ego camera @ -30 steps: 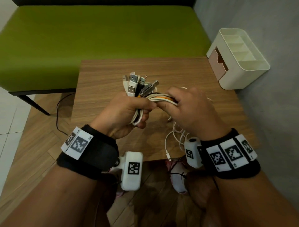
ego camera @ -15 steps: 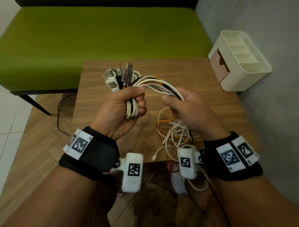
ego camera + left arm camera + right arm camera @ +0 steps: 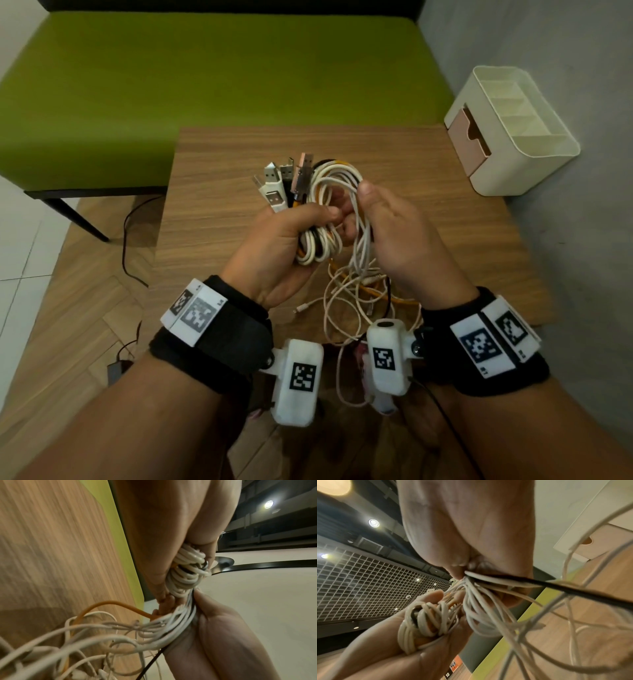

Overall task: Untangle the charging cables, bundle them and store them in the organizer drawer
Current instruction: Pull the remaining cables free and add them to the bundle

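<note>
My left hand (image 3: 291,236) grips a coil of white, orange and black charging cables (image 3: 322,219) above the wooden table (image 3: 219,205). Several USB plugs (image 3: 284,181) stick up out of its fist. My right hand (image 3: 387,222) pinches the loose strands (image 3: 363,240) just right of the coil, thumb up. The free cable ends (image 3: 356,301) hang in a tangle toward the table's front edge. In the left wrist view the coil (image 3: 187,573) sits in the left fist; in the right wrist view the strands (image 3: 481,588) pass under the right thumb.
A cream organizer (image 3: 534,137) with a pink drawer (image 3: 469,144) stands at the table's far right corner, against the grey wall. A green bench (image 3: 212,75) lies behind the table. A black cord (image 3: 133,240) trails over the floor at the left.
Both hands rose and closed together; the right hand carried the strands up and over beside the coil, adding a loop. More tangled cable has lifted off the table.
</note>
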